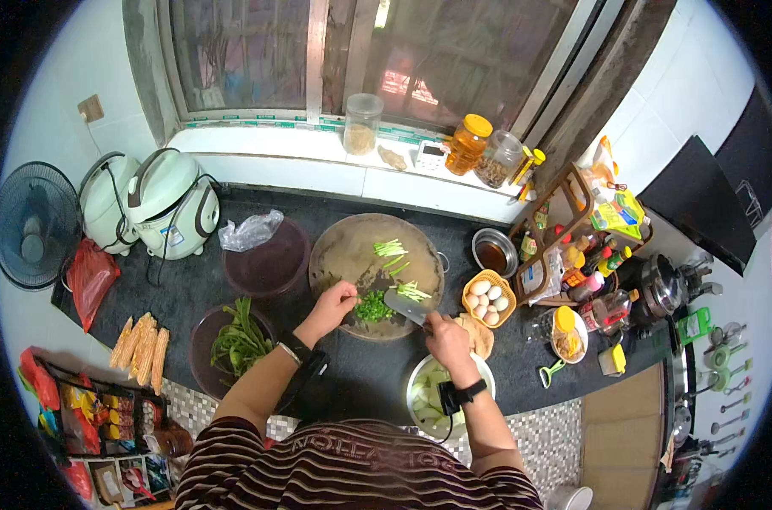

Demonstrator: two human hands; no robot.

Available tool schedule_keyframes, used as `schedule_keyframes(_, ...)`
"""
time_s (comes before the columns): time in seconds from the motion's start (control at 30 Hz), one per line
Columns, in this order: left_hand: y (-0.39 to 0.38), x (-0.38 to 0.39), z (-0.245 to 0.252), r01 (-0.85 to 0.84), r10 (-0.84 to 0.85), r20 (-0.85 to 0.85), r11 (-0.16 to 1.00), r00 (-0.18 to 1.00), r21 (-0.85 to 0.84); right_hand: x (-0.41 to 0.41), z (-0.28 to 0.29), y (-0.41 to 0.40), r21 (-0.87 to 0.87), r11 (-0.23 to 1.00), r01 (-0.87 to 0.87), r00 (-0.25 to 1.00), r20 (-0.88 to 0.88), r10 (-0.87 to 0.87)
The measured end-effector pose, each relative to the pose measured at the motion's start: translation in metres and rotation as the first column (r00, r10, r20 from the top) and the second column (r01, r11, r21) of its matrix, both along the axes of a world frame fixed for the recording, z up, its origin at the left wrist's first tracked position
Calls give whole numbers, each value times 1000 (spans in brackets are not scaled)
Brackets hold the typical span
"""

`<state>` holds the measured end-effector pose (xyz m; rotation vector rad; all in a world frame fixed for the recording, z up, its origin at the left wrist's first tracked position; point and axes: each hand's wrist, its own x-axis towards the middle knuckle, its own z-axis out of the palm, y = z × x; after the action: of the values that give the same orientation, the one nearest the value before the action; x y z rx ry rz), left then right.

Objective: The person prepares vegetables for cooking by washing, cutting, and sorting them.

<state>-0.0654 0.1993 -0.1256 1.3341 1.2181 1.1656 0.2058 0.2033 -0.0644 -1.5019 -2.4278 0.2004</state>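
A round wooden chopping board [335, 255] lies on the dark countertop before me. My right hand [446, 338] grips the handle of a kitchen knife [408, 307], its broad blade over the board between chopped green onion [373, 306] and cut pale stalks [413, 291]. At the left edge of the green pile is my left hand [334, 305], fingers bent together; whether they pinch anything is unclear. More cut stalks [390, 247] lie higher on the board. Below my right forearm stands a metal bowl [413, 405] of pale green vegetable pieces [429, 389].
Left of the board are a dark basin with a plastic bag [252, 231] and another with leafy greens [239, 341]. To the right stand a basket of eggs [488, 299], a steel bowl of dark liquid [493, 254], a green peeler [550, 373] and a bottle rack [520, 274].
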Motion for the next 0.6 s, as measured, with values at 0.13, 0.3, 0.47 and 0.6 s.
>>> schedule_keyframes(0.13, -3, 1, -3, -105, 112, -62, 988, 992, 113, -9, 2, 32, -15, 998, 55, 998, -40, -55)
schedule_keyframes(0.3, -10, -8, -1, -151, 154, -40, 987, 987, 58, 8, 12, 25, -125, 992, -21, 940, -340, -23)
schedule_keyframes(0.47, -8, -18, -10, -221, 220, -140, 975, 965, 11, 24, 20, 8, -253, 966, 56, 982, -161, -99)
schedule_keyframes(0.6, 3, -17, -24, -225, 225, 13, 971, 974, 87, 17, 13, 17, -167, 982, 90, 992, -72, -103)
